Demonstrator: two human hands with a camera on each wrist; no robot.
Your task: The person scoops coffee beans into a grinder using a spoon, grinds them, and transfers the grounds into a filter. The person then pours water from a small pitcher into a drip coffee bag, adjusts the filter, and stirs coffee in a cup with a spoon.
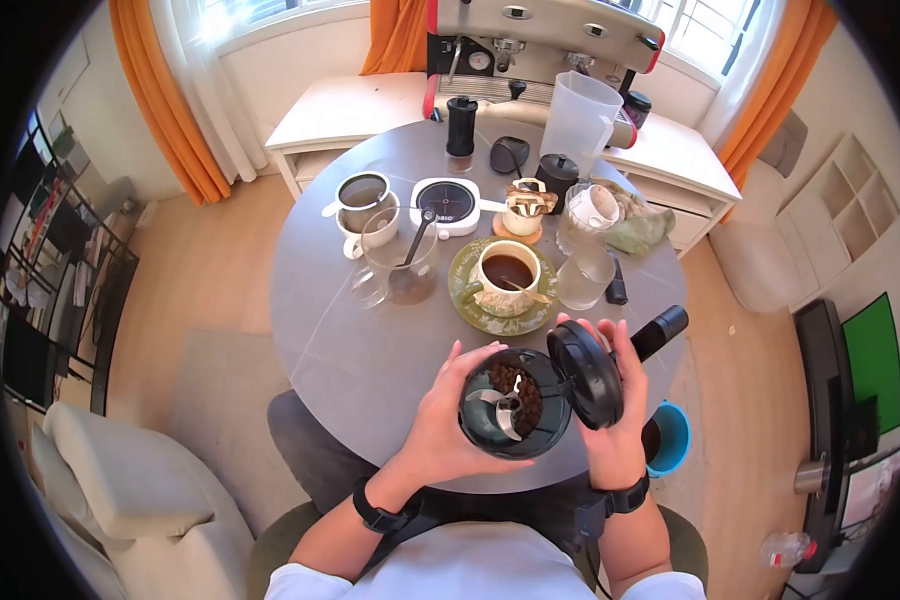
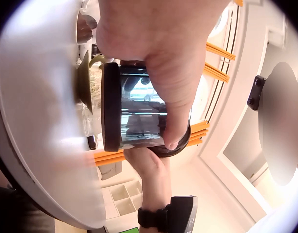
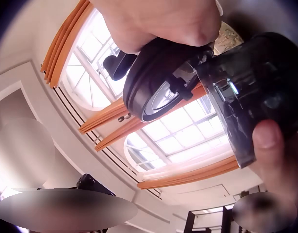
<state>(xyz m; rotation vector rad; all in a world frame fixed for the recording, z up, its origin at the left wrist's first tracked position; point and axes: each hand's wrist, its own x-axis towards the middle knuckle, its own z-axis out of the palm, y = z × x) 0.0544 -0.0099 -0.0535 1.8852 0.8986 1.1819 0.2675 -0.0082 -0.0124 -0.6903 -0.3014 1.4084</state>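
My left hand grips a dark, see-through coffee grinder from its left side. Its top is uncovered, showing brown coffee beans around a silver metal part. In my right hand is the round black lid, tilted up on edge at the grinder's right rim. A black handle sticks out beyond the lid toward the upper right. The right wrist view shows the lid's underside beside the grinder body, with my left thumb pressed against that body.
Ahead on the round grey table stands a cup of dark coffee on a green saucer. A glass pitcher, a white scale and a drip bag on a cup stand behind. A blue bin sits beyond the right edge.
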